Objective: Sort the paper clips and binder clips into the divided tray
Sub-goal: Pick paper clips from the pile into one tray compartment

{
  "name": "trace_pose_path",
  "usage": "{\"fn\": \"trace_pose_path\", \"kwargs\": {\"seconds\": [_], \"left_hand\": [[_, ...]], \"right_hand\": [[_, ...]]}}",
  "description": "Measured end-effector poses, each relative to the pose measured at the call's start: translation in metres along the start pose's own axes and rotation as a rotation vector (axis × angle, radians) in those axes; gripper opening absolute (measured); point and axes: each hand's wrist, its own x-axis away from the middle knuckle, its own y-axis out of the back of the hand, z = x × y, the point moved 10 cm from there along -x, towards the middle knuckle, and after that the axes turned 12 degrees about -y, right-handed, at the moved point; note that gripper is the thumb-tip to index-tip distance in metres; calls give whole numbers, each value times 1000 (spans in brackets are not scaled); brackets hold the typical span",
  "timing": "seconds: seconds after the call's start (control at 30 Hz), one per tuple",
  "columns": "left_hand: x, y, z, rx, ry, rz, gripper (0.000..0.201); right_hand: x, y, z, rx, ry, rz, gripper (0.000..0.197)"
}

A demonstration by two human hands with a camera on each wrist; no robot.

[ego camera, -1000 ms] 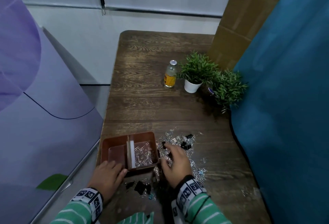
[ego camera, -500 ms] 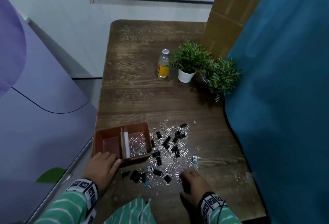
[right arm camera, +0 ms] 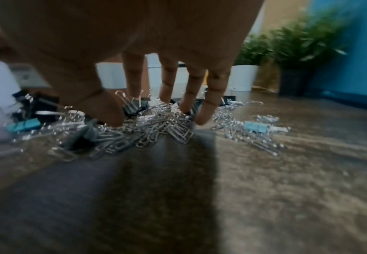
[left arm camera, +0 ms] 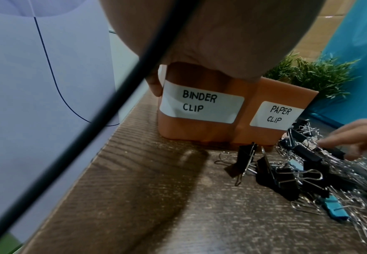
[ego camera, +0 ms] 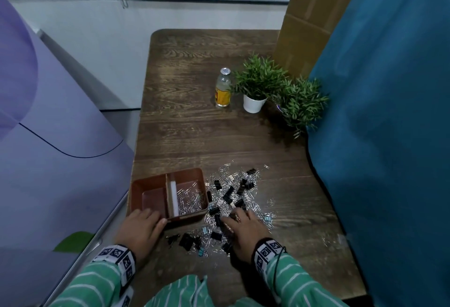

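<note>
Since half a second ago your right hand returns onto the clips beside the tray, fingers spread, gripping nothing; your left hand holds the tray's near wall, steadying it.
</note>
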Motion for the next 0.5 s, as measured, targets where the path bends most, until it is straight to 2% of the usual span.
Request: {"fn": "trace_pose_path", "kwargs": {"seconds": [0.07, 0.17, 0.3, 0.43, 0.5], "left_hand": [[0, 1, -1, -2, 5, 1, 38], [0, 2, 0, 2, 10, 3, 37], [0, 0, 0, 4, 5, 5, 40], [0, 2, -1, -6, -1, 0, 43], [0, 2, -1, -4, 2, 2, 44]], "right_hand": [[-1, -7, 2, 103, 47, 45, 93], [-1, -14, 0, 185, 111, 54, 96], [3, -18, -7, 196, 151, -10, 68], [9, -26, -28, 166, 135, -12, 60], [13, -23, -35, 157, 121, -57, 45]]}}
